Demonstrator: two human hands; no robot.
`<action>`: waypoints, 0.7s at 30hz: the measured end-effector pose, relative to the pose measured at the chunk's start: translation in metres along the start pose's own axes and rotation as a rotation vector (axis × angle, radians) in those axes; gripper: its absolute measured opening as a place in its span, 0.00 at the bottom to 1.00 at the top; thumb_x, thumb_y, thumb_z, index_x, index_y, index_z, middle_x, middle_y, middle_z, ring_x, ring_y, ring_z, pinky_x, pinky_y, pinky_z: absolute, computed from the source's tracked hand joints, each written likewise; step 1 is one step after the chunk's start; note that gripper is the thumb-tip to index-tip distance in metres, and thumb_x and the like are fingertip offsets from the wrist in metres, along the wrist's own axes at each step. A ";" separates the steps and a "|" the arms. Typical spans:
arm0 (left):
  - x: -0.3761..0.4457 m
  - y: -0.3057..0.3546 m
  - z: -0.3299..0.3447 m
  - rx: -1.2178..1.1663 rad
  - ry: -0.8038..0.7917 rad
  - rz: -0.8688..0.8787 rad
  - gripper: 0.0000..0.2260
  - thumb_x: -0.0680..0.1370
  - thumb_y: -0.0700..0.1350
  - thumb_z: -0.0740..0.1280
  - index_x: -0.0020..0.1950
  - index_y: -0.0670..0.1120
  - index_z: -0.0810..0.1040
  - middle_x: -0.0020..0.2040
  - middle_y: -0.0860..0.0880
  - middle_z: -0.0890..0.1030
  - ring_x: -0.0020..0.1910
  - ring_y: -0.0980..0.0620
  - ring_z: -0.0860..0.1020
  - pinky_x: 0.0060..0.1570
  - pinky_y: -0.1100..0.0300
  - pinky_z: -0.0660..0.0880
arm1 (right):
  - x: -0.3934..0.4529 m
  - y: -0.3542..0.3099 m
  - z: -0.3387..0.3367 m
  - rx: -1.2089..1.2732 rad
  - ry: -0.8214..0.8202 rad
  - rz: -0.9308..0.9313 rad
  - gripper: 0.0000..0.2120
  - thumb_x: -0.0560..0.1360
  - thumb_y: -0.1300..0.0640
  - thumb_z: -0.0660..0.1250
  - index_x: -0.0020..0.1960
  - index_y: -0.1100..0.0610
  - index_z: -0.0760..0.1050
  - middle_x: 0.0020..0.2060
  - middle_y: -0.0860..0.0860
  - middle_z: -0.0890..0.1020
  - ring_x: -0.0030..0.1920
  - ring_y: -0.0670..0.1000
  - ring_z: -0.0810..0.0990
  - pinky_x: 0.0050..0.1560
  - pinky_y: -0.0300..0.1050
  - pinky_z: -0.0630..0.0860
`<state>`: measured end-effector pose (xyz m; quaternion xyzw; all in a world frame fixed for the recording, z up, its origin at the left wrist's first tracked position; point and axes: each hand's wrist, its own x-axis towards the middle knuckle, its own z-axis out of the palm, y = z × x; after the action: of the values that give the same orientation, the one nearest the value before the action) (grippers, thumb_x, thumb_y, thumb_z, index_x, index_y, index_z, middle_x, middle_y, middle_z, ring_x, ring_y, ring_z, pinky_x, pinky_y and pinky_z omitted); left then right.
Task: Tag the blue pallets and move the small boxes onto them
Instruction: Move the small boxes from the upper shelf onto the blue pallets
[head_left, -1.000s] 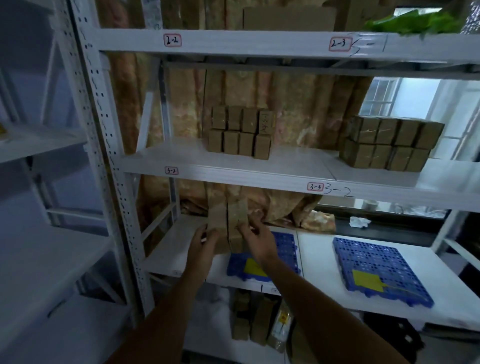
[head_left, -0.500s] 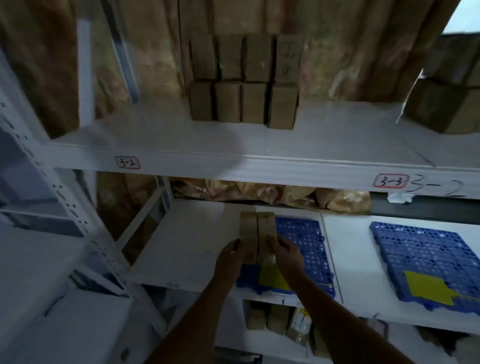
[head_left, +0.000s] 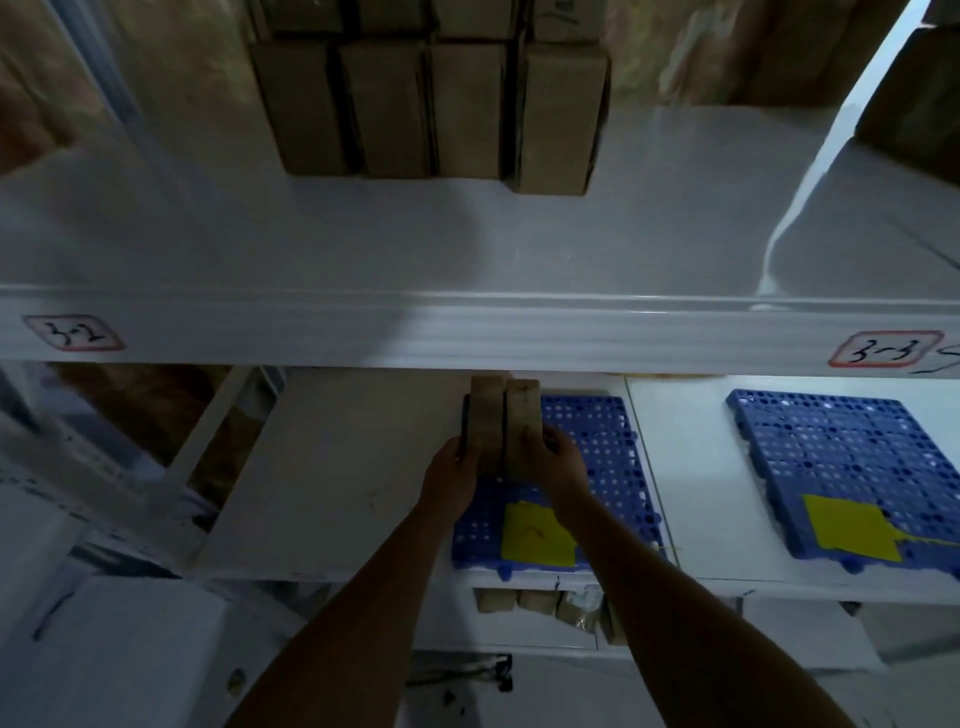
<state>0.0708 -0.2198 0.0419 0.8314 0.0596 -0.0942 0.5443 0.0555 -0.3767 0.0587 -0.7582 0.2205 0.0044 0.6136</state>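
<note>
We press two small brown cardboard boxes (head_left: 501, 431) together, upright, between our left hand (head_left: 451, 480) and right hand (head_left: 558, 465), each grip clenched on an outer face so the pair travels as one, over the left edge of the yellow-tagged blue perforated plastic pallet (head_left: 602, 467) on the white lower shelf (head_left: 332, 483).

L hand (head_left: 451, 479) & R hand (head_left: 558, 462) clamp 2 boxes (head_left: 504, 426), over blue pallet (head_left: 597, 457)
</note>
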 end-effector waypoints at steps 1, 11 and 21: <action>0.003 -0.001 0.000 0.002 0.005 0.004 0.20 0.84 0.55 0.58 0.71 0.46 0.74 0.67 0.44 0.78 0.62 0.45 0.77 0.56 0.58 0.70 | 0.001 0.000 0.000 0.015 0.001 0.009 0.19 0.83 0.46 0.65 0.68 0.57 0.79 0.58 0.56 0.84 0.56 0.57 0.84 0.57 0.59 0.82; 0.012 -0.002 0.003 -0.034 0.044 -0.006 0.20 0.84 0.54 0.58 0.71 0.45 0.73 0.68 0.42 0.77 0.65 0.42 0.76 0.63 0.50 0.74 | 0.006 -0.003 0.005 0.089 -0.038 0.014 0.10 0.83 0.51 0.65 0.53 0.54 0.83 0.50 0.62 0.85 0.47 0.55 0.83 0.46 0.52 0.79; -0.012 0.025 -0.020 -0.025 0.072 -0.103 0.31 0.83 0.61 0.55 0.81 0.46 0.58 0.80 0.46 0.60 0.78 0.45 0.62 0.75 0.53 0.59 | -0.008 -0.025 -0.017 -0.001 0.027 0.086 0.25 0.86 0.43 0.53 0.67 0.59 0.79 0.63 0.61 0.81 0.61 0.60 0.80 0.58 0.52 0.75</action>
<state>0.0662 -0.2115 0.0749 0.8233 0.1229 -0.0914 0.5466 0.0525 -0.3861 0.0886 -0.7483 0.2613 0.0208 0.6094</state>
